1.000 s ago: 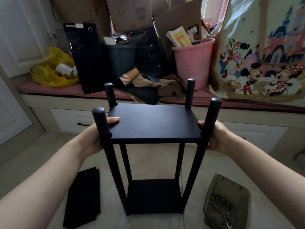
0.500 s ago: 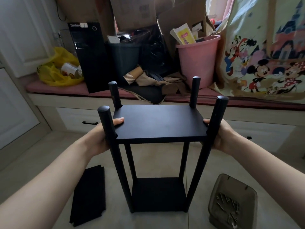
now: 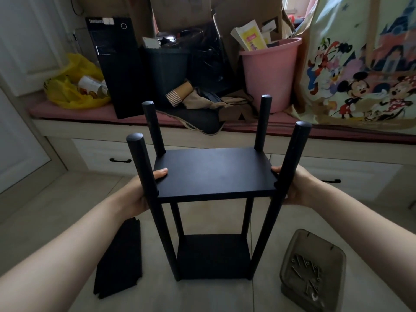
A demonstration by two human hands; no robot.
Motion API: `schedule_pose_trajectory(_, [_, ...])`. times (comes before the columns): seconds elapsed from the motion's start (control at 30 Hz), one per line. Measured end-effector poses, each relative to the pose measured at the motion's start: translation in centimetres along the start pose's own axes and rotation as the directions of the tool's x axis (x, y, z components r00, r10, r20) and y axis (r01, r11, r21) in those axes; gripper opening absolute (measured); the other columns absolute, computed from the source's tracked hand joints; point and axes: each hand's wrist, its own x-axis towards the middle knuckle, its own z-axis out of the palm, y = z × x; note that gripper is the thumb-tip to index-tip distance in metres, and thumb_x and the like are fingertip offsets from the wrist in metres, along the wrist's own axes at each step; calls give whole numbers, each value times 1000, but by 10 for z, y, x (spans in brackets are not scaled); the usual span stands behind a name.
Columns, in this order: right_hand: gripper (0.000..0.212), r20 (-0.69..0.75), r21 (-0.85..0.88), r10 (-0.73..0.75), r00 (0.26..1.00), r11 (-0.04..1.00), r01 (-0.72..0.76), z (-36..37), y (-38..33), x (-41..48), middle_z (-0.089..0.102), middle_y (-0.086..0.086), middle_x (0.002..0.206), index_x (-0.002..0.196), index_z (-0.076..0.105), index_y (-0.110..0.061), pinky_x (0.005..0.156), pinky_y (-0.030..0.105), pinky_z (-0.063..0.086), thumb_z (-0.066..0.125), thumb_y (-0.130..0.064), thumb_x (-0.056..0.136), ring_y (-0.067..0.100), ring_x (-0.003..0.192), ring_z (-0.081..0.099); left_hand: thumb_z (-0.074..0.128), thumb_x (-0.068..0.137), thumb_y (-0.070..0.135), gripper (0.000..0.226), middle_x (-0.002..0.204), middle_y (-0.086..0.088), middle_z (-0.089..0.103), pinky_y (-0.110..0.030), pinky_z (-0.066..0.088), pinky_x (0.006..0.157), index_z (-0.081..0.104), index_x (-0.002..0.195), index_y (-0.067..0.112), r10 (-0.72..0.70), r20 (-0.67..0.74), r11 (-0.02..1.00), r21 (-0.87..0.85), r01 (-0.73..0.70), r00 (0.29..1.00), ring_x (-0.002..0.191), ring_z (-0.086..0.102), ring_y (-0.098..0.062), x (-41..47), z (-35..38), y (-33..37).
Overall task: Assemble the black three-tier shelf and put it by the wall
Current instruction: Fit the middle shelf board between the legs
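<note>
Pinching the short edges of the upper board, the left thumb (image 3: 161,172) and right thumb (image 3: 275,170) lie on top, the other fingers hidden underneath. So the left hand (image 3: 139,194) and right hand (image 3: 297,188) grasp the shelf (image 3: 213,172) from either side. White lettering on the black computer tower (image 3: 117,64) behind is too blurred to read surely. The shelf is matte black: four round posts, one board low near the tiled floor (image 3: 56,210), a second halfway up, with the post tops bare above it. It stands upright before the window seat (image 3: 337,134). A loose black panel (image 3: 119,260) lies left of it, and a tray (image 3: 295,248) of screws (image 3: 306,271) lies right.
</note>
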Motion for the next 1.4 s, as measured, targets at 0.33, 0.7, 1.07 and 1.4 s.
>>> schedule_pose_trajectory(0.33, [21,27,-92,72,997,993,-69,-1,23,9,57,10,75,79,53,-12,68,38,46,57,-26,94,25,73,58,75,79,33,62,110,-12,75,-29,59,60,58,132,6,-88,-68,994,57,92,994,85,76,-21,6,0,-22])
schedule_pose_trajectory(0.7, [23,5,-154,157,988,976,-155,1,45,20,61,12,73,77,56,-10,72,38,49,56,-23,96,27,73,60,78,72,47,73,127,-16,65,-38,55,80,57,131,8,-196,-196,959,165,229,961,113,65,-33,21,-9,-54])
schedule_pose_trajectory(1.07, [21,-5,-154,193,981,969,-191,1,54,23,61,10,73,77,55,-12,72,38,47,59,-23,94,26,75,60,67,77,60,64,119,-15,66,-41,58,80,59,121,14,-217,-215,902,329,280,952,105,68,-34,28,-24,-57])
schedule_pose_trajectory(1.4, [18,-129,-139,221,967,961,-238,11,68,-18,62,11,82,84,53,-12,68,34,42,46,-21,98,24,75,58,56,102,15,15,101,-15,76,-34,58,64,66,110,7,-132,-355,882,384,273,925,89,75,-29,-6,-19,-52])
